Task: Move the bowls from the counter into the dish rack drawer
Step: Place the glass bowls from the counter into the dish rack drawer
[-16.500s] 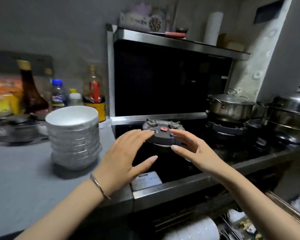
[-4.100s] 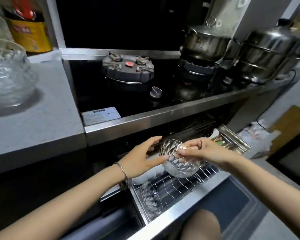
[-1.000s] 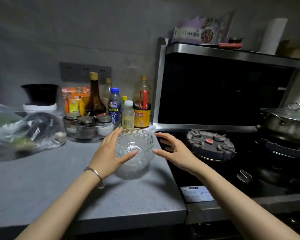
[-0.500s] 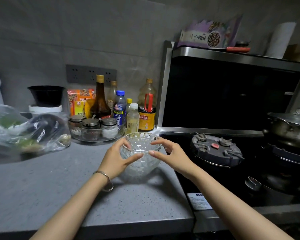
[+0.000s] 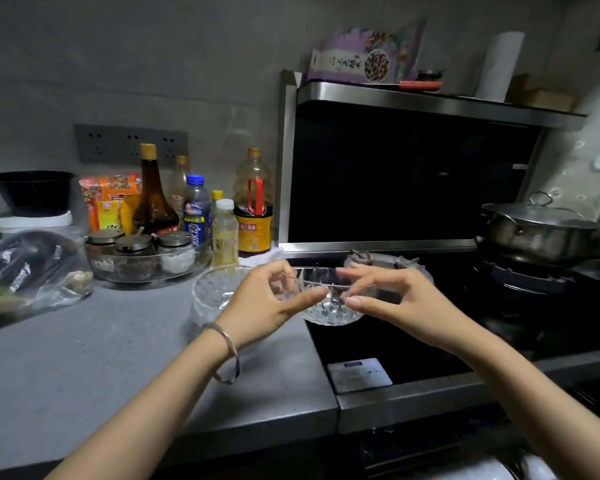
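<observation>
Both hands are on one glass bowl (image 5: 329, 306). My left hand (image 5: 260, 306) pinches its left rim between thumb and curled fingers. My right hand (image 5: 395, 303) takes the right rim the same way, fingers curled over the far edge and thumb on the near side. The bowl hangs in the air, touching nothing but my hands, above the line where the grey counter (image 5: 84, 358) meets the black stove (image 5: 378, 344).

Just to its left a second bowl (image 5: 215, 292) sits on the counter, partly hidden by my left hand. The glass is too clear for me to tell whether it is one bowl or a few nested together. The bottles (image 5: 194, 209) behind it are no part of my job.

As I judge it, this bowl is only at the start of its trip: lifted, but not yet carried down. The dish rack drawer should be below the stove front and does not show plainly from here, so I cannot say how many bowls are already racked. What is left is to lower this one into the drawer, then fetch whatever remains on the counter.
</observation>
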